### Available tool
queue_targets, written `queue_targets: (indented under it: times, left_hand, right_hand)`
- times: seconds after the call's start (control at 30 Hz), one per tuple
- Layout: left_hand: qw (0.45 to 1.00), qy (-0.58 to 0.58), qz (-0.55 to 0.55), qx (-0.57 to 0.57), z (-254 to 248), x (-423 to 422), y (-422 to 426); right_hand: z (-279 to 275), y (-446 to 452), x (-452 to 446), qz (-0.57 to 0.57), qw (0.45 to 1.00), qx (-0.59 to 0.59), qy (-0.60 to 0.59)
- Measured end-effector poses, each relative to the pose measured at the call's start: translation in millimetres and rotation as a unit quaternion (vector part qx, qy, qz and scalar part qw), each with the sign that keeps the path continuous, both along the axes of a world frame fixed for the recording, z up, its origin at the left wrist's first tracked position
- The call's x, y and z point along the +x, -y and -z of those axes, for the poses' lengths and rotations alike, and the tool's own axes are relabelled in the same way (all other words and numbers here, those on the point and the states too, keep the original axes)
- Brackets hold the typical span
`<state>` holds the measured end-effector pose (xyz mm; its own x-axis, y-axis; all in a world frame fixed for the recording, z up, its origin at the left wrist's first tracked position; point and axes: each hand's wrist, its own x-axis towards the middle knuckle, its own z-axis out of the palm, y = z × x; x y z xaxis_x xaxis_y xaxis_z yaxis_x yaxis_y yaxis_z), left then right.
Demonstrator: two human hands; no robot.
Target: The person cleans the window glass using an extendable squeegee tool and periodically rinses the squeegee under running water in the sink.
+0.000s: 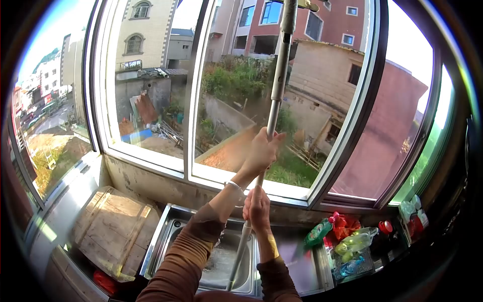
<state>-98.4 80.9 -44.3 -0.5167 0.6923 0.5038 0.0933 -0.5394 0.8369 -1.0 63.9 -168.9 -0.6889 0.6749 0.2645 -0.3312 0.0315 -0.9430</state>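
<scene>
A long metal pole (276, 95) runs slanting upright before the window, from over the sink up past the top of the view. My left hand (262, 151), with a white bracelet at the wrist, is closed around it at about mid-length. Lower down, my right hand (257, 206) also grips the pole, thumb pointing upward along it. A thicker sleeve with holes forms the pole's upper part. Near the top edge a yellowish piece (307, 5) shows at the pole; its kind is unclear, and the pole's upper end is out of view.
Below my arms is a stainless steel sink (157, 241). A wooden board (113, 231) lies to its left. On the right are a red plastic bag (344, 226), a green packet (318, 233), a clear plastic bag (354, 244) and a red-capped container (385, 227). Window frames (189, 90) stand ahead.
</scene>
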Motion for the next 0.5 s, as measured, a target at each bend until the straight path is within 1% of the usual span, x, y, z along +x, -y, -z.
queue_targets:
  times: [0.07,0.17,0.27,0.33,0.37,0.43,0.5]
  left_hand:
    - [1.000,0.004,0.020,0.008,-19.1,0.6,-3.9]
    - [0.998,0.001,0.043,0.053,-75.3,-8.1,-15.8]
    - [0.995,0.032,0.042,0.085,-124.6,-16.7,-23.4]
    - [0.992,0.052,0.046,0.110,-114.8,-16.2,-28.0]
    - [0.990,0.061,0.047,0.121,-107.7,-15.7,-26.4]
    - [0.983,0.100,0.061,0.142,-62.6,-4.4,-22.6]
    - [0.980,0.141,0.055,0.126,-10.7,14.4,-14.1]
  right_hand:
    - [-16.4,-9.9,2.3,-0.008,1.000,0.000,0.007]
    - [-74.5,-27.4,2.9,-0.019,0.998,0.065,0.000]
    - [-120.5,-48.5,-6.0,0.017,0.989,0.145,0.010]
    - [-128.0,-46.1,2.3,0.031,0.985,0.167,0.042]
    - [-117.5,-47.3,8.3,0.041,0.980,0.186,0.052]
    - [-84.4,-40.9,25.6,0.070,0.972,0.201,0.099]
    - [-37.3,-36.8,47.6,0.070,0.973,0.166,0.143]
